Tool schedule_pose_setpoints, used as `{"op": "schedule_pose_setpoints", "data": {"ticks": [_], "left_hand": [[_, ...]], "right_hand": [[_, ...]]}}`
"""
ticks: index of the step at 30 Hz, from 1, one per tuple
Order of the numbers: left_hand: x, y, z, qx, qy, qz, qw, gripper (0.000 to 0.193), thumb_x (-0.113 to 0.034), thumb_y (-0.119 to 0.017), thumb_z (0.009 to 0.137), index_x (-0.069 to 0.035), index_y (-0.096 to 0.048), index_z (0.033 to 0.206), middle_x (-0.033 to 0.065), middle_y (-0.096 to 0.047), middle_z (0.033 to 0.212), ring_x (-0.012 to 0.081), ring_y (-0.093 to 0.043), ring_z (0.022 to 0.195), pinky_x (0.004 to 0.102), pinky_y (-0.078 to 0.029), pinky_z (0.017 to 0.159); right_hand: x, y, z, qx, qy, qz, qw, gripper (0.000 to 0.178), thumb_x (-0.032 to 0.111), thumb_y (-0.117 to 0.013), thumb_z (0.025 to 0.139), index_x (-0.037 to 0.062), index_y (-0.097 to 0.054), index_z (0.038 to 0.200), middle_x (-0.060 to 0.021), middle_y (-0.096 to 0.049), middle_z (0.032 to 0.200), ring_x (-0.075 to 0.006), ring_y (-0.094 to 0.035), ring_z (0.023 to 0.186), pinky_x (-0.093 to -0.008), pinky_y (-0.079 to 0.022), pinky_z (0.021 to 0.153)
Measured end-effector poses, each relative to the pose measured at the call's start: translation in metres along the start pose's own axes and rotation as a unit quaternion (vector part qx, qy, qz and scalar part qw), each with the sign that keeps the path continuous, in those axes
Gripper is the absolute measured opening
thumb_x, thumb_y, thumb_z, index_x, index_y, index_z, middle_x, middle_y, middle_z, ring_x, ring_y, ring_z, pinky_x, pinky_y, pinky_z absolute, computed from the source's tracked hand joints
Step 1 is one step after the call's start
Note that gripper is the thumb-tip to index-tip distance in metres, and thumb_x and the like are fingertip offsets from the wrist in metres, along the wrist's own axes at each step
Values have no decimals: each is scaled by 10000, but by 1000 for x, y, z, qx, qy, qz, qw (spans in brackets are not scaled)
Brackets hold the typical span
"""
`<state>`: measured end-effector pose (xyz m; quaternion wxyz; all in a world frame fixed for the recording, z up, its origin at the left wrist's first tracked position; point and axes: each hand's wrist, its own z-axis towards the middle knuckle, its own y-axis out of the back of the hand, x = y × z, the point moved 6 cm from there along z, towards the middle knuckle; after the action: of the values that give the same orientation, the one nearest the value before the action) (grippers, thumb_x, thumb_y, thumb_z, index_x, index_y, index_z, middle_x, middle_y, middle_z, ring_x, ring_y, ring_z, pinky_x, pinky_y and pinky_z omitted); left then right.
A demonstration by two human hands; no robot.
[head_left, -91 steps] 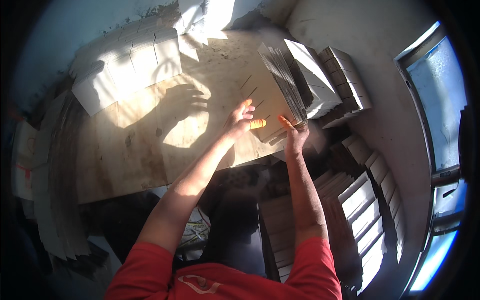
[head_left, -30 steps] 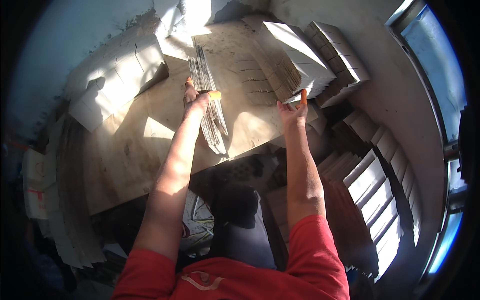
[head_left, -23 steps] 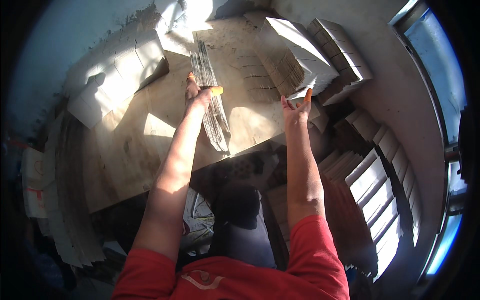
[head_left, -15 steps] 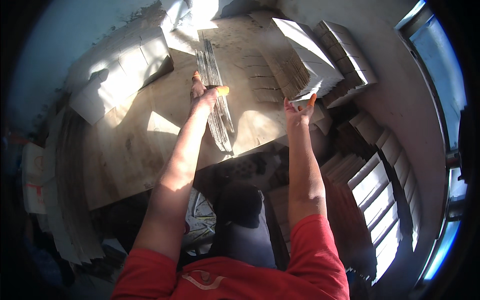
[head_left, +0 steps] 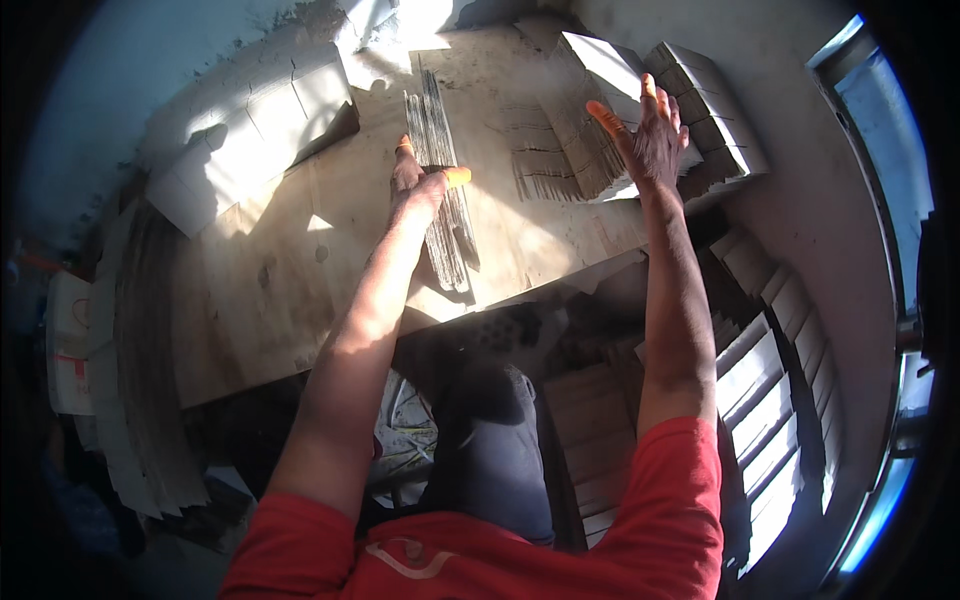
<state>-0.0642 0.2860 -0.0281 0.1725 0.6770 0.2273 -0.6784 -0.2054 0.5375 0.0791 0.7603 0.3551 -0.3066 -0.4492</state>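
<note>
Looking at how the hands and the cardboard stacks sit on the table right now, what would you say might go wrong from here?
1. The left hand grips a fanned bundle of flat cardboard pieces whose near end lies close to the table edge; pieces might slide off.
2. The right hand is open over a slanted stack of flat pieces; a nudge could topple it.
3. Bare hands, with only orange fingertip covers, may risk cuts from card edges.

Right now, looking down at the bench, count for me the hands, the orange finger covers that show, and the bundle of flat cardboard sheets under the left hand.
Hands: 2, the left hand and the right hand
Orange finger covers showing: 4, for example on the left thumb
Bundles of flat cardboard sheets under the left hand: 1
Total: 7
</note>
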Motion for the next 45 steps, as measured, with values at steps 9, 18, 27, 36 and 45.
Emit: {"op": "schedule_pose_setpoints", "data": {"ticks": [9,18,27,36,45], "left_hand": [[13,4,7,9,3,3,1000,761,51,-757,594,-15,-381,1253,117,-593,1044,209,-604,886,316,-505,780],[11,0,5,2,-28,10,1000,806,-59,-788,572,2,-391,1271,114,-625,1019,203,-624,893,304,-487,815],[17,16,6,-9,-14,-31,999,771,65,-742,616,-38,-365,1280,100,-600,1000,194,-607,842,307,-517,725],[25,24,2,-2,19,-7,1000,930,58,-677,666,1,-164,1440,163,-590,1079,195,-612,856,286,-510,756],[17,-9,5,-85,-56,87,991,931,-82,-799,648,29,-253,1394,167,-572,1194,230,-560,1090,308,-429,954]], "right_hand": [[-13,-65,0,202,61,-123,970,917,342,-745,717,111,-239,1447,-172,-287,1455,-320,-234,1380,-618,-239,1042],[4,-63,-9,195,79,-159,965,815,247,-686,772,89,-247,1441,-196,-268,1473,-324,-228,1384,-643,-209,1040],[69,-81,-42,159,147,-317,924,612,182,-468,875,-16,-259,1415,-243,-297,1437,-409,-245,1342,-675,-182,1023],[139,-85,-134,279,184,143,932,350,63,-555,820,-12,-557,1161,-209,-631,992,-349,-614,932,-418,-483,867],[4,3,-47,24,-90,335,938,856,613,-632,771,34,-411,1362,-219,-470,1340,-299,-387,1314,-391,-324,1076]]}}
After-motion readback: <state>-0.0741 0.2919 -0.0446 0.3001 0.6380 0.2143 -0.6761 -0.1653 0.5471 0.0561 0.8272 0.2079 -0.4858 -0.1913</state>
